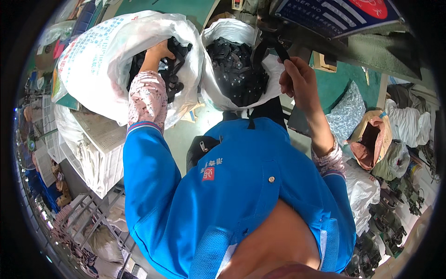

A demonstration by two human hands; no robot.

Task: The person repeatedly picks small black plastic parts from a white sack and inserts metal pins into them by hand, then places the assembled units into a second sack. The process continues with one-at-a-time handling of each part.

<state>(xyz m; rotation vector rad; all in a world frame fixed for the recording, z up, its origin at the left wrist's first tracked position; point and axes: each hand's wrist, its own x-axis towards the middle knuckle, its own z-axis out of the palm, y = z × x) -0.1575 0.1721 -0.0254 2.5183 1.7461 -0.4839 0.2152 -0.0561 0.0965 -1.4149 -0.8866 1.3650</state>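
Observation:
Deep in the mouth of a large white woven sack [100, 56], my left hand [159, 52] rests among loose black parts [175, 69]. Its thumb shows, stretched to the side; the other fingers are mostly hidden. My right hand [301, 83] is raised at the right of a second white sack [274, 69]. Thumb and index finger pinch a black strip-like piece [281, 52], its far end close to the dark machine [272, 25]. The second sack stands in front of me, filled with small black pieces [236, 69] that have shiny round spots.
A blue printed plate [339, 18] on the machine hangs over the upper right. Right of my hand are a small cardboard box [324, 63], bubble wrap [347, 111] and an open brown paper bag [371, 139] on and beside a green table [332, 88]. Stacked sheets [100, 162] stand left.

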